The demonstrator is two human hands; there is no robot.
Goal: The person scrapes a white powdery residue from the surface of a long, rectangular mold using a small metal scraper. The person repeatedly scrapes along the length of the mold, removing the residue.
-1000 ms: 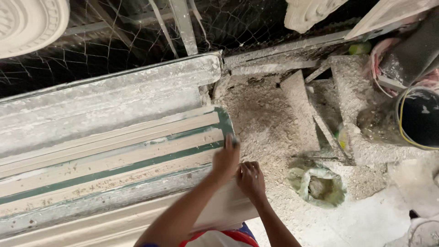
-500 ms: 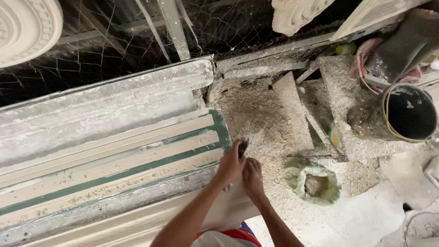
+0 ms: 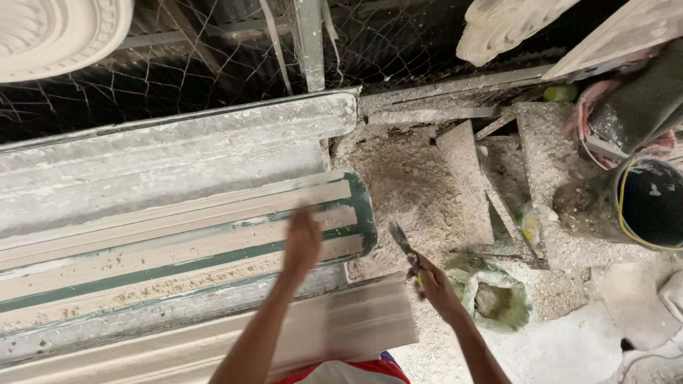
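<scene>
The blurred left hand point(image 3: 302, 242), fingers hard to make out, hovers over the long green-striped plaster moulding point(image 3: 213, 235) on the dusty bench point(image 3: 420, 178), while the right hand point(image 3: 432, 281) grips a small dark-bladed scraper point(image 3: 402, 242) just beside the moulding's end.

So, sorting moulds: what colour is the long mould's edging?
Green, on the long mould; head view.

The left hand point(image 3: 302, 240) hovers over the mould's point(image 3: 178, 242) right end; the right hand point(image 3: 434, 284) holds a scraper point(image 3: 400, 238) just beside that end.
</scene>
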